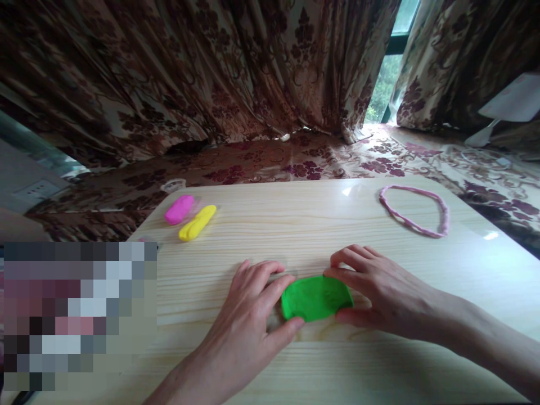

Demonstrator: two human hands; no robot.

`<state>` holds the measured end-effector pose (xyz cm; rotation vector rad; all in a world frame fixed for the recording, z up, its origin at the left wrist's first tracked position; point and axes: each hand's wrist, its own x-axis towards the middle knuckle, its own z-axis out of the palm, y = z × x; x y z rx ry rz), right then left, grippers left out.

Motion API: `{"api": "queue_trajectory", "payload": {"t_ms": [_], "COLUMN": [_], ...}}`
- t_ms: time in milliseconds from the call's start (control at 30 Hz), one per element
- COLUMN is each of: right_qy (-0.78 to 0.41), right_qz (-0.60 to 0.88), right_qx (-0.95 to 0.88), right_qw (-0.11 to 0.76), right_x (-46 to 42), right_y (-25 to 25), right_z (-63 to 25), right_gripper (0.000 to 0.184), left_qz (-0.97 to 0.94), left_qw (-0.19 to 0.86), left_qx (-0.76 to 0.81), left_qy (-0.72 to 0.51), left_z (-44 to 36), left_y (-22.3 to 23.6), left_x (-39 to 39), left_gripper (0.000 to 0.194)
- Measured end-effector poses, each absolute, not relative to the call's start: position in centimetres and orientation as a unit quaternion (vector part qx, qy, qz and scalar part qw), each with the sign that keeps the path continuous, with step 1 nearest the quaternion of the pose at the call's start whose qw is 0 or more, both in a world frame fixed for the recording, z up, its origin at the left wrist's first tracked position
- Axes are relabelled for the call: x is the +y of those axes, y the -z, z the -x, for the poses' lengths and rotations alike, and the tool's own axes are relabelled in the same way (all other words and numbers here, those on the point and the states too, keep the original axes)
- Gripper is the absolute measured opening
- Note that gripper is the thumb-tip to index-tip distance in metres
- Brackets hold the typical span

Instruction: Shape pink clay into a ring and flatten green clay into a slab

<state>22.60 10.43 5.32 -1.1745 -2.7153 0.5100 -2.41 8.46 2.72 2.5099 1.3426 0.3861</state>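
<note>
A flattened slab of green modelling clay (316,298) lies on the pale wooden table, between my two hands. My left hand (257,306) grips its left end, with the thumb at the near edge and the index finger at the far corner. At the right end, my right hand (367,287) pinches the slab the same way, thumb near and fingers on the far side. Both hands rest low, close to the tabletop. The undersides of the fingertips are partly hidden.
Farther left on the table (270,225) are a pink clay lump (179,209) and a yellow clay piece (197,223). A pink twisted loop (415,225) lies at the far right. Beyond stand patterned curtains (253,73) and a white lamp (512,101). The lower left is pixelated.
</note>
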Motion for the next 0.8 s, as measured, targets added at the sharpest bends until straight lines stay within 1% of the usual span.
{"api": "queue_trajectory", "payload": {"t_ms": [133, 333, 500, 633, 800], "right_qy": [-0.162, -0.165, -0.162, -0.169, -0.166], "right_qz": [0.388, 0.377, 0.370, 0.369, 0.359], "right_qx": [-0.904, -0.908, -0.911, -0.910, -0.914], "right_qw": [0.075, 0.079, 0.084, 0.087, 0.091], "right_x": [10.5, 10.8, 10.8, 10.9, 11.1], "right_y": [-5.1, -5.0, -4.9, -4.6, -4.4], "right_z": [-22.2, -21.7, -21.6, -21.6, -21.4], "right_gripper": [0.041, 0.036, 0.043, 0.039, 0.045], "left_qz": [-0.863, -0.863, -0.863, -0.862, -0.858], "left_qw": [0.137, 0.137, 0.141, 0.137, 0.137], "left_qx": [0.466, 0.464, 0.460, 0.464, 0.468], "left_qy": [-0.144, -0.148, -0.153, -0.150, -0.160], "left_z": [1.8, 0.9, 0.5, 0.3, 0.3], "left_y": [-2.8, -2.6, -2.7, -2.6, -2.4], "left_x": [8.6, 8.7, 8.6, 8.8, 8.8], "left_gripper": [0.052, 0.042, 0.046, 0.044, 0.044]}}
